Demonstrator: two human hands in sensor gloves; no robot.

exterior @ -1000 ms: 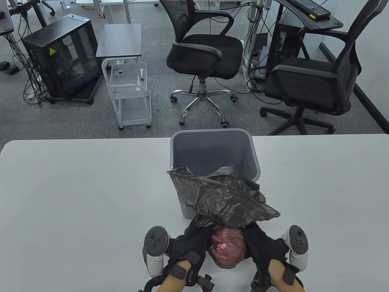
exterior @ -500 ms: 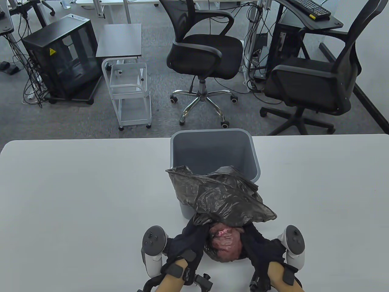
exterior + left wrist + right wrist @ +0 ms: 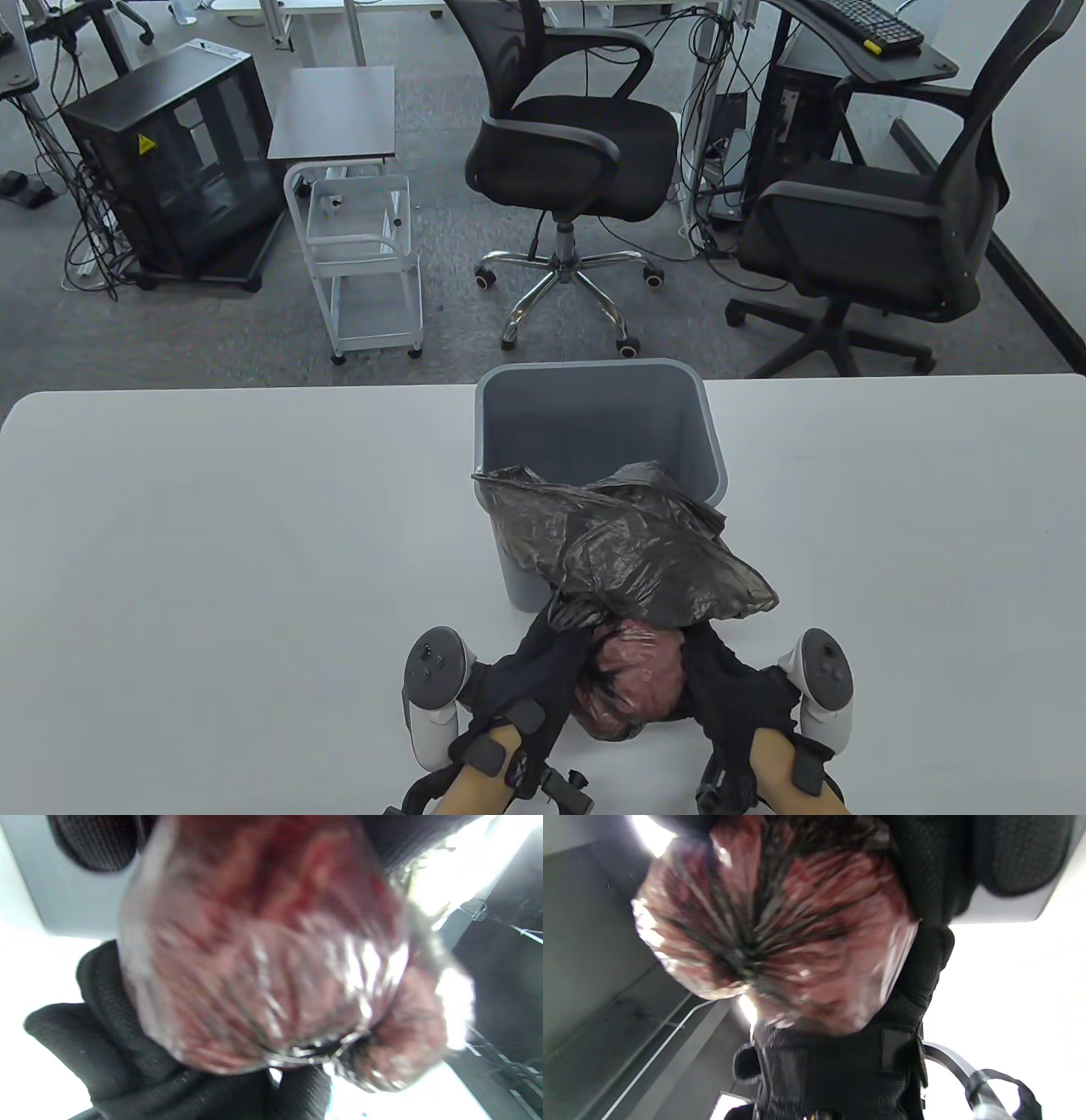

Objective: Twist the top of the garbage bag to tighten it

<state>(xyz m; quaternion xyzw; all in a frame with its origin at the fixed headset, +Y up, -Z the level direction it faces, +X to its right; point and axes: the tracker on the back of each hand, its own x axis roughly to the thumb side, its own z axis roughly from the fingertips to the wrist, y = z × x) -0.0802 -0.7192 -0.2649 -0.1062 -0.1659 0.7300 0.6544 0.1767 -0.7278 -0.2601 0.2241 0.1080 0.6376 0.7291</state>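
Hands are being observed at the near edge of the white surface [image 3: 212, 543], one on each side of the garbage bag [image 3: 632, 556]. The left hand [image 3: 530, 679] is being pressed against the left side of the bag's filled end, and the right hand [image 3: 725, 688] against its right side; both are being kept curled around it, so the bundle is being gripped between the two gloves. The filled end is being seen as a reddish, rounded bulge [image 3: 632, 679] of stretched thin plastic, resting low between the hands and just in front of the grey bin [image 3: 594, 424]. The loose black upper part of the bag is being draped over the bin's near rim and is spreading out to the right. In the left wrist view the bulge [image 3: 263, 959] is being shown blurred and close, with gloved fingers [image 3: 127, 1052] wrapped beneath it. In the right wrist view the plastic [image 3: 772, 929] is being shown gathered into radiating creases meeting at one dark point, with the glove [image 3: 916, 955] lying along its right side. A tracker [image 3: 437, 679] is being carried on the back of the left hand, and another [image 3: 823, 679] on the right. Office chairs [image 3: 577, 144] are being seen on the floor beyond the surface.
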